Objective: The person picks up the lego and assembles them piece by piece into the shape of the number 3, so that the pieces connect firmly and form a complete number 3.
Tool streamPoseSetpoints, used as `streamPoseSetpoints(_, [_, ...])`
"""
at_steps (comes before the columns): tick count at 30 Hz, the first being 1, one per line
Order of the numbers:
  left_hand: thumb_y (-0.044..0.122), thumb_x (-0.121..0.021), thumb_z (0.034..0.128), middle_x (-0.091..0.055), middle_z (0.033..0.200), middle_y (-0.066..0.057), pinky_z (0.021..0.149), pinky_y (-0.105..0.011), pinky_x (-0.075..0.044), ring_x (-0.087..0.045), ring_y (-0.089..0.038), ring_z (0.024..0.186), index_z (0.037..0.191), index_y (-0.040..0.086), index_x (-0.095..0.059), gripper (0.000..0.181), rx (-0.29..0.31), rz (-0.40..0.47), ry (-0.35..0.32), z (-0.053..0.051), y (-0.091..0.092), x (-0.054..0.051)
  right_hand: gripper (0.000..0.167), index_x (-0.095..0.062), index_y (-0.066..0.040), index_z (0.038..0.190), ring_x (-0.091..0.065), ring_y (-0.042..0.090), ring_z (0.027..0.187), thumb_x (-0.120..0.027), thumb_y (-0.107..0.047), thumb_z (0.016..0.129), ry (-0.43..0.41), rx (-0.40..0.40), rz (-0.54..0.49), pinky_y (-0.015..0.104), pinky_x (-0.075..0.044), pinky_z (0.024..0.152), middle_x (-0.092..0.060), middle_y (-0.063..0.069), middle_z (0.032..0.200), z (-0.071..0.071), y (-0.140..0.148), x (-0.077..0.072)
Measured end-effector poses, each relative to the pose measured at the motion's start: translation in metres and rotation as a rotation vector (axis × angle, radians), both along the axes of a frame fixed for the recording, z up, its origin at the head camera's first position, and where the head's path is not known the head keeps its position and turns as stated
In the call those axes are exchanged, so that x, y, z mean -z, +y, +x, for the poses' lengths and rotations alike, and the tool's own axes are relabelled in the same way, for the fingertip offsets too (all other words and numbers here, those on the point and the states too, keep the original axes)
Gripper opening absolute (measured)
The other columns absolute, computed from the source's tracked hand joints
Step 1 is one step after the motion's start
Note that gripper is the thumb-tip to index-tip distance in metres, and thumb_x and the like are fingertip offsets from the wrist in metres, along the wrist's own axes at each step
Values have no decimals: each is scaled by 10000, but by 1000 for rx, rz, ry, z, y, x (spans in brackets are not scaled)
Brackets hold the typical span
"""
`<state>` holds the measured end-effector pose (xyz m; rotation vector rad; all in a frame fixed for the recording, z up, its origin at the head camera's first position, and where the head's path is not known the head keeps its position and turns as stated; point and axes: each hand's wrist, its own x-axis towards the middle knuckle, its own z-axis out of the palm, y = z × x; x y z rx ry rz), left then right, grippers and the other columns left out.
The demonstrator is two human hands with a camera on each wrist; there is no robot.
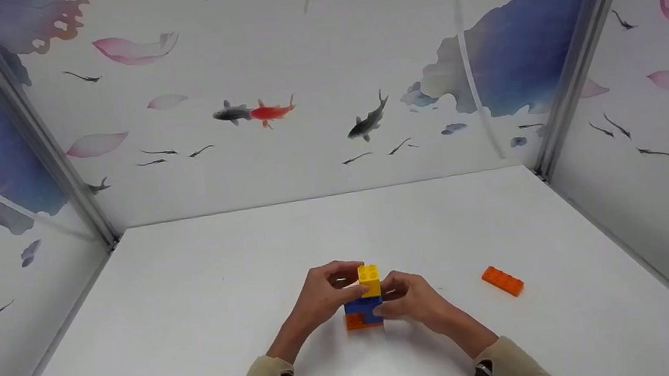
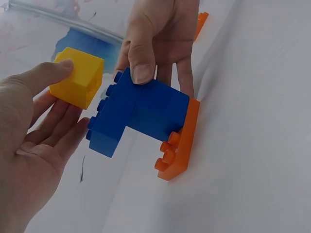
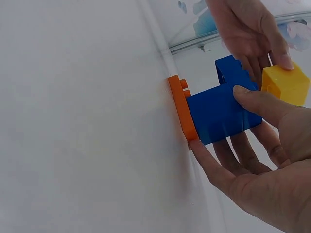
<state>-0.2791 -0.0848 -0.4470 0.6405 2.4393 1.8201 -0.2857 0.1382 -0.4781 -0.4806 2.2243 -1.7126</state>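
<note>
Between the thumb and fingers of my left hand point(image 1: 324, 294), a yellow toy brick point(image 1: 369, 281) is pinched with its studs upward. It hovers just over a stack of blue bricks point(image 2: 158, 109), with a gap visible between them in the left wrist view. The upper blue part juts out past the lower one. Under the stack lies a flat orange brick point(image 2: 183, 145), some of its studs bare. My right hand point(image 1: 414, 300) grips the blue bricks from the right side, thumb on the near face. Its fingers behind the stack are partly hidden in the head view.
Off to the right on the white table point(image 1: 186, 300) lies another flat orange brick point(image 1: 502, 281). White panels point(image 1: 320, 165) with painted fish and petals enclose the table at the back and both sides, joined by metal posts point(image 1: 580, 60).
</note>
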Motion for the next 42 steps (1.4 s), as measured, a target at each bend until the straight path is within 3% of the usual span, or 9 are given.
streamPoseSetpoints(5, [222, -764, 891, -687, 1230, -130, 1067, -490, -499, -668, -289, 1173, 1258, 51, -670, 416, 3, 5, 10, 2, 2, 6, 312, -640, -63, 1067, -664, 228, 1115, -812, -192, 841, -8, -15, -19, 359, -579, 961, -696, 85, 1197, -1, -1, 0])
streamPoseSetpoints(9, [229, -764, 891, -686, 1232, -127, 1064, -498, -502, -668, -288, 1167, 1254, 64, -673, 409, -4, 3, 10, 3, 1, 8, 311, -639, -56, 1062, -667, 238, 1125, -813, -187, 839, -6, -24, -29, 364, -579, 961, -701, 89, 1197, -1, -2, 0])
streamPoseSetpoints(20, [275, -763, 894, -691, 1213, -89, 1024, -400, -543, -680, -252, 1148, 1242, 113, -682, 393, -10, -14, 23, 3, -1, 14, 324, -647, -60, 1078, -655, 276, 1182, -816, -190, 833, -24, -20, -40, 386, -578, 967, -652, 106, 1244, -1, -2, 3])
streamPoseSetpoints(26, [295, -761, 893, -692, 1204, -51, 1036, -413, -537, -672, -227, 1147, 1237, 139, -687, 384, -11, -22, 32, 4, -1, 17, 347, -660, -63, 1106, -657, 267, 1179, -821, -197, 830, -30, 9, -9, 388, -572, 978, -667, 96, 1241, -1, -3, 2])
streamPoseSetpoints(35, [327, -775, 880, -708, 1139, 3, 974, -348, -572, -678, -197, 1104, 1204, 186, -718, 358, -39, -107, 80, 4, -2, 15, 367, -672, -74, 1126, -668, 251, 1159, -827, -211, 822, -32, 37, 43, 396, -570, 982, -694, 82, 1233, 0, -5, 0])
streamPoseSetpoints(42, [301, -773, 882, -703, 1161, -9, 1003, -385, -558, -661, -207, 1119, 1208, 170, -708, 357, -69, -82, 87, 5, 2, 20, 359, -676, -76, 1128, -666, 247, 1161, -822, -211, 829, -28, 41, 38, 387, -571, 981, -696, 76, 1230, 0, -2, 0])
